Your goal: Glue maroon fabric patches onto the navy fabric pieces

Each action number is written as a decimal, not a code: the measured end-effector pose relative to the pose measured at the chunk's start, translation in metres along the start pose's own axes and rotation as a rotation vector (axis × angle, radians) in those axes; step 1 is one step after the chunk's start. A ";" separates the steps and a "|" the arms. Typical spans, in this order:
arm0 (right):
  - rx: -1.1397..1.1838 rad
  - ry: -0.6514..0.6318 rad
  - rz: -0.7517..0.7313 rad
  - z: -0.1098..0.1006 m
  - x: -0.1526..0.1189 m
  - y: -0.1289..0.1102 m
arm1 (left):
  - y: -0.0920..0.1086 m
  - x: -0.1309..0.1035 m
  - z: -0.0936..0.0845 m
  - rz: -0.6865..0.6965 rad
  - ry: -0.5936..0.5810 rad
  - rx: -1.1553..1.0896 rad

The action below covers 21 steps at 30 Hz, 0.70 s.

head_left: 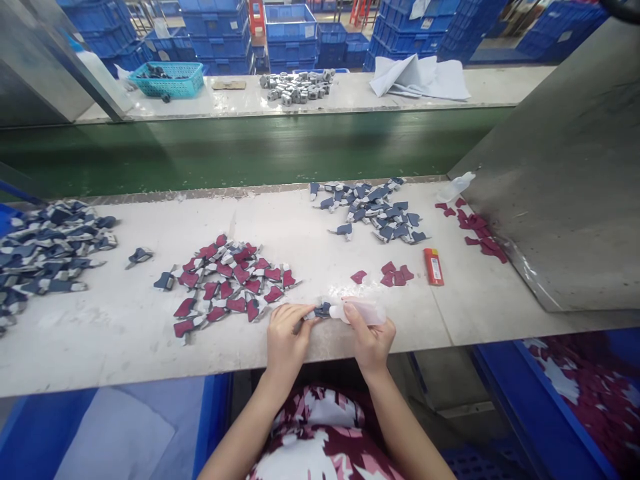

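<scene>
My left hand [291, 333] pinches a small dark blue and grey part [321, 311] just above the table's front edge. In my right hand [373, 333] is a translucent white squeeze bottle [367, 312], its tip pointing left and touching or nearly touching that part. Left of my hands lies a pile of grey parts with dark red faces [240, 273]. Beyond my right hand are a few loose dark red pieces [395, 274] and a red lighter [433, 268]. Farther back spreads a group of blue-faced parts [375, 208].
A large heap of blue-grey parts [45, 247] covers the table's left end. More red pieces [480, 233] lie by a metal panel [565, 167] at right. On the back ledge stand a turquoise basket [170, 80], metal parts [297, 87] and white cloth [420, 77]. Blue bins flank me below.
</scene>
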State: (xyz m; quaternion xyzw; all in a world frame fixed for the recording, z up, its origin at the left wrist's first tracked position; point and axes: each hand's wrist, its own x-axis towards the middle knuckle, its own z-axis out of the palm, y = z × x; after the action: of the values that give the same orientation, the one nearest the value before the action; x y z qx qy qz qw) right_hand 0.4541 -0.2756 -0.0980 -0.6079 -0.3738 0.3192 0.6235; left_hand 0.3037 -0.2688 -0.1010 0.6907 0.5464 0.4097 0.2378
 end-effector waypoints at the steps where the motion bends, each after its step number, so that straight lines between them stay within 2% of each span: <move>1: 0.000 0.001 -0.001 0.000 0.000 0.000 | 0.000 0.000 0.000 0.000 0.003 0.000; 8: -0.023 0.004 -0.005 0.000 0.000 0.003 | 0.000 0.000 0.001 -0.004 0.003 -0.006; 13: -0.061 0.033 -0.095 -0.001 -0.003 0.006 | -0.001 0.000 0.001 -0.016 0.016 -0.009; 15: -0.144 0.058 -0.228 -0.005 -0.003 0.006 | 0.001 -0.001 -0.001 -0.019 0.061 -0.017; 18: -0.304 0.053 -0.558 -0.014 -0.004 0.005 | 0.015 -0.005 -0.002 -0.034 0.145 -0.090; 19: -0.347 0.030 -0.657 -0.017 -0.005 0.005 | 0.022 -0.006 -0.002 -0.057 0.110 -0.174; 21: -0.399 -0.045 -0.787 -0.023 -0.007 0.003 | 0.038 -0.010 0.002 -0.140 -0.064 -0.430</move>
State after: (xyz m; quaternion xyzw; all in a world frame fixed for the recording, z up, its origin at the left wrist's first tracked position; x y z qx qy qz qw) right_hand 0.4705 -0.2933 -0.1013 -0.5206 -0.6446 -0.0080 0.5598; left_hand 0.3256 -0.2886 -0.0758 0.5973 0.4851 0.4771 0.4247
